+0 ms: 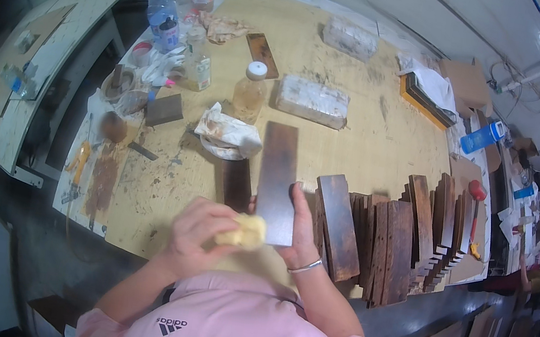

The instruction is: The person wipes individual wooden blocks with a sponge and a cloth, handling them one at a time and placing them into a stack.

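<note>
My left hand (198, 236) pinches a yellow sponge (242, 232) beside the lower end of a dark brown wooden board (278, 177). Whether the sponge touches the board I cannot tell. My right hand (301, 237) grips that board near its lower right edge and keeps it tilted up, its face catching the light. Partly behind it, another dark board (236, 184) lies on the table. Above that one rests a stained, crumpled white cloth (229, 133). To the right of my right hand leans a board (339, 226) at the end of a row of stacked boards (396, 250).
A white-capped bottle of amber liquid (250, 92) stands beyond the cloth. Two wrapped blocks (312, 100) lie farther back on the wooden tabletop (388, 145). Several bottles, including a blue-capped one (162, 11), crowd the far left. A blue bottle (483, 137) lies at the right edge.
</note>
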The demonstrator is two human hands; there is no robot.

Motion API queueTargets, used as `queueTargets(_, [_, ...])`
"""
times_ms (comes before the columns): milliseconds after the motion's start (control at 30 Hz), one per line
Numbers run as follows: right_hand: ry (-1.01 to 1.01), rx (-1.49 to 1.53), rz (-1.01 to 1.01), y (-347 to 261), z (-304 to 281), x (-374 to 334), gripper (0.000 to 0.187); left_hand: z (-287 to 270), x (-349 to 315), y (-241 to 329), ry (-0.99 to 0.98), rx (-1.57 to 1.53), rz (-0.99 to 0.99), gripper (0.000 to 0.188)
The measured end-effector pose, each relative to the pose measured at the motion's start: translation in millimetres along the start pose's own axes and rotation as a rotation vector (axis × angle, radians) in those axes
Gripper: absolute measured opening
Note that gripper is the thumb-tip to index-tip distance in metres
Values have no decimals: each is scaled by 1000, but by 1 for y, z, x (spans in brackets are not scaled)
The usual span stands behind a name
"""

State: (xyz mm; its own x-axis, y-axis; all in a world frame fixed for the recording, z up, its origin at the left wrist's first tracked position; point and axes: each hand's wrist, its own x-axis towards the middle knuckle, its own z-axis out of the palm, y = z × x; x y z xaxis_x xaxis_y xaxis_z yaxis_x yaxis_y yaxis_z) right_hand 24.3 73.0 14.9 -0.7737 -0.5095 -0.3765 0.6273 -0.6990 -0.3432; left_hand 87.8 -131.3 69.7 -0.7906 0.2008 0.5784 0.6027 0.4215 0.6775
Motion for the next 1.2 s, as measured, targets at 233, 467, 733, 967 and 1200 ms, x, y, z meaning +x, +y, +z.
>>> queueTargets(233, [-18,-140,240,19,9,-31,59,-1,21,-67,316,5,-460,33])
queueTargets(467, [212,-737,-297,-29,15,-82,47,-22,-15,-104,414,-251,-614,37])
queueTargets(733, [746,-1857,-744,-80,-12,-108,48,-7,-36,-101,369,-434,-709,35])
queueTargets(967, [441,-1827,-778,-5,19,-71,34,-6,-33,-93,358,-475,-710,34])
queueTargets(1200, [447,-2096,-249,54,-1,20,83,-15,-39,-81,392,-515,-736,29])
